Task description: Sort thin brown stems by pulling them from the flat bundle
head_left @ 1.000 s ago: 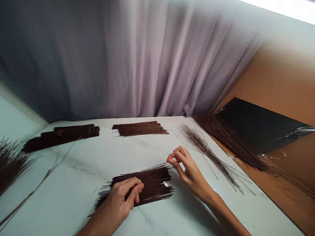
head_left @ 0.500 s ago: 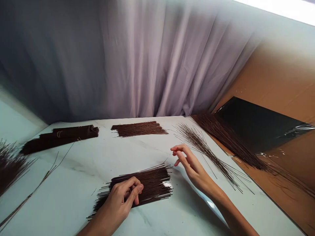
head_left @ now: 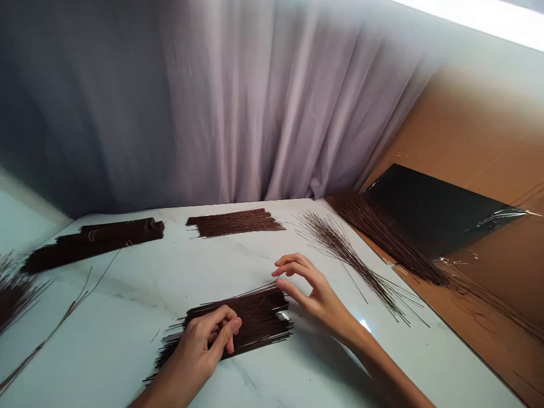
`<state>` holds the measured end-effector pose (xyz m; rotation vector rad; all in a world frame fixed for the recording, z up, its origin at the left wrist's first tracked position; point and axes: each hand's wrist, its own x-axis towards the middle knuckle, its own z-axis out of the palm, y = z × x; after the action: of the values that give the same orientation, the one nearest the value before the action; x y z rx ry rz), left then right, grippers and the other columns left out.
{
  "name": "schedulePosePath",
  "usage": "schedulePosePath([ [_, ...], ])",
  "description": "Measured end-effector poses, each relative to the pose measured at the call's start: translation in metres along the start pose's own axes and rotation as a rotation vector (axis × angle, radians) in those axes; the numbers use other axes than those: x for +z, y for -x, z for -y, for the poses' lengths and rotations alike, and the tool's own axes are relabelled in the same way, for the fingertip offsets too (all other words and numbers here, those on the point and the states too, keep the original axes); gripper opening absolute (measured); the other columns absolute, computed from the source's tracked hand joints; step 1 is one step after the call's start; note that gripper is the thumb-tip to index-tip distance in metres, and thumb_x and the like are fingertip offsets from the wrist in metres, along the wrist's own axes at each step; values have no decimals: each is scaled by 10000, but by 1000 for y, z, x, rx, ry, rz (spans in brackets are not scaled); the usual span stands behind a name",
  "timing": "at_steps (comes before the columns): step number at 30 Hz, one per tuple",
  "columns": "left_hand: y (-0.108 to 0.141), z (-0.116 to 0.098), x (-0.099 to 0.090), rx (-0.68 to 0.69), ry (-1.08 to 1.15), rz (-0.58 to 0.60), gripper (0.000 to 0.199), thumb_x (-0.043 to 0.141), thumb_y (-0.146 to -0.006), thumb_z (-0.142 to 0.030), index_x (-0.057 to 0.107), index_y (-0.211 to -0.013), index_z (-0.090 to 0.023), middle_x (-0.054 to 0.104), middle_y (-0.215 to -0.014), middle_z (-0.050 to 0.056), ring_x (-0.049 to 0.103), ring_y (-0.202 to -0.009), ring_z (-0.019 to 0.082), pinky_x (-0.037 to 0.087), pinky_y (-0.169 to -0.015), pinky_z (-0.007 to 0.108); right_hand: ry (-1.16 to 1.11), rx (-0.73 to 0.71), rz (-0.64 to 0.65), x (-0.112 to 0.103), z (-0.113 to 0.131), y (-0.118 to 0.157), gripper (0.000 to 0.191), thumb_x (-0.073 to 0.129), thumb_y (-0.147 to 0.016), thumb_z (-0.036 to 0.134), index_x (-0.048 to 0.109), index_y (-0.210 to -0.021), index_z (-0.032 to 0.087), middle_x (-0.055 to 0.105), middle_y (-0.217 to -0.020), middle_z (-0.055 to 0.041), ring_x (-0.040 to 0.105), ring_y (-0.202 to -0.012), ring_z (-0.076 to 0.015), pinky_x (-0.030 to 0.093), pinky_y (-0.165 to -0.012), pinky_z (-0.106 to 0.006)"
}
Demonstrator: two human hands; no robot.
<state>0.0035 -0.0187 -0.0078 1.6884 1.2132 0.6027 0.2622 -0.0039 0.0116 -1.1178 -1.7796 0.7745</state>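
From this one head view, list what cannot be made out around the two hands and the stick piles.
- Left hand: whether its fingers grip sticks; they curl under.
- Near pile: the part under that hand.
- Right hand: thumb touches the pile's end or not; too fine.
- Left piles: cut by the frame edge.
- Black sheet: material unclear.

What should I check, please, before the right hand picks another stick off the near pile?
1. Left hand resting on the near pile of sticks, pinning it: ok.
2. Right hand free, nothing seen between its fingers: ok.
3. Right fingertips at the pile's far right end, within reach of a stick: ok.
4. Near pile's stick ends flush: not ok, several stick out at both ends.
5. Bare table between the near pile and the flat far pile: ok.
6. Which single stick the fingertips touch: cannot tell.
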Motion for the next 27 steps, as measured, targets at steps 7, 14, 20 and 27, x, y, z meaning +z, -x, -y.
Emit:
schedulePosePath([
  [7, 0, 3, 0, -25, 13, 46, 362, 497, -976, -519, 599, -805, -216, 607, -626, -32, 445, -510, 116, 372, -513, 209, 28, -15, -1, 3, -2, -1, 177, 542, -1031, 314, 625, -893, 240, 608, -998, -32, 547, -996, -209, 416, -936, -368],
  [14, 1, 2, 0, -13, -76, 7, 362, 461, -990, -516, 582, -802, -231, 635, -667, -30, 517, -533, 127, 414, -542, 214, -41, -3, 7, 2, -5, 1, 185, 529, -1037, 319, 618, -904, 227, 593, -985, -26, 563, -961, -184, 427, -875, -320],
  [20, 0, 5, -1, -1, -80, -50, 353, 478, -989, -519, 605, -815, -239, 629, -660, -34, 529, -523, 130, 440, -558, 222, -70, 48, 34, -2, -8, -1, 274, 537, -1022, 429, 652, -890, 218, 617, -967, -48, 580, -922, -196, 460, -853, -327],
  [27, -1, 9, -2, 20, -105, -13, 355, 460, -1003, -497, 591, -801, -236, 631, -666, -30, 531, -517, 128, 442, -551, 219, -107, 111, 83, -15, -2, 0, 213, 590, -996, 427, 696, -1021, 245, 633, -1083, -52, 595, -1025, -205, 486, -912, -344],
])
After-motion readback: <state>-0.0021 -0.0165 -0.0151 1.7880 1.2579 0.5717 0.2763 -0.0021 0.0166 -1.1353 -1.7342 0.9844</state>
